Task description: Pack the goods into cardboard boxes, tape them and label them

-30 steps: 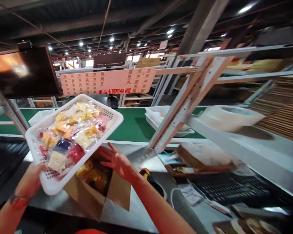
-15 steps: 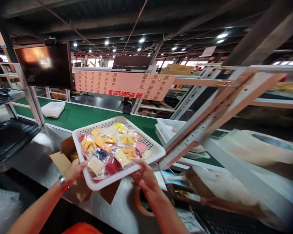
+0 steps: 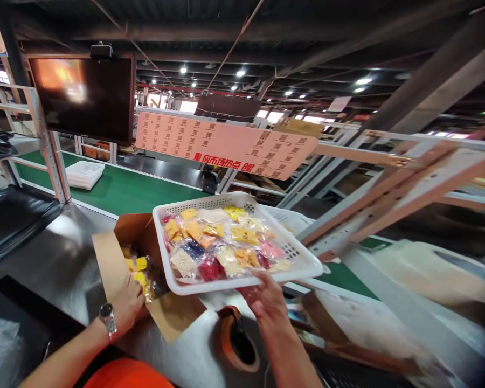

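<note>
One basket (image 3: 226,285), one carton (image 3: 135,230)

Right hand (image 3: 267,302) grips basket's near rim, above steel bench (image 3: 75,237); packets (image 3: 214,242) overlap, count unclear. Left hand (image 3: 130,302): fingers bent at carton, hold unclear. One tape roll (image 3: 226,340) nearby. Basket blocks part of green belt (image 3: 145,196).

- On the left wrist I see a silver metal-link wristwatch with a dark round face (image 3: 108,318)
- From here I make out a bright orange, rounded garment (image 3: 127,374), its cut too cropped to tell
- I see the left hand (image 3: 130,306) and right hand (image 3: 267,299) both bare
</note>
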